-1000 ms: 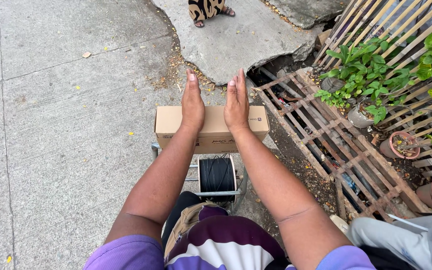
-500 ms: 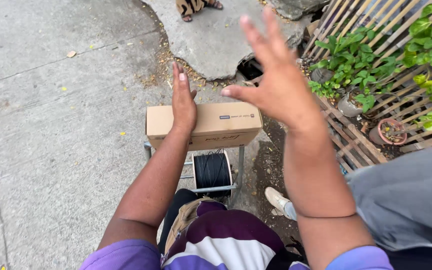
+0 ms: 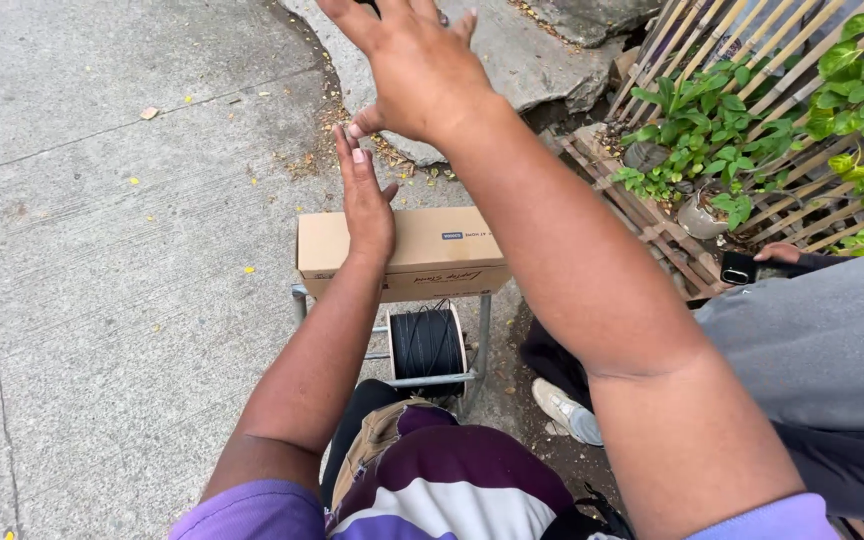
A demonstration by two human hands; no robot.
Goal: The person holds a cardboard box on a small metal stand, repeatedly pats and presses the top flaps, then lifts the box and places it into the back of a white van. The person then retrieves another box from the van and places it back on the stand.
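A brown cardboard box point(image 3: 442, 255) lies across the top of a metal frame point(image 3: 479, 335) that carries a black cable spool point(image 3: 426, 343). My left hand point(image 3: 365, 205) rests flat on the box's left part, fingers straight and pointing away from me. My right hand point(image 3: 414, 62) is raised in the air well above the box, fingers spread, holding nothing. My forearm crosses the middle of the view.
Another person sits at the right in grey trousers point(image 3: 812, 340) with a white shoe point(image 3: 564, 410) and a phone in a hand point(image 3: 752, 265). A bamboo trellis point(image 3: 672, 230) with leafy plants point(image 3: 712, 130) and a pot stands at right. A cracked concrete slab point(image 3: 512, 50) lies ahead.
My right hand has lifted off the box and swung up and to the left. My left hand stays on the box. The person at the right has come into view.
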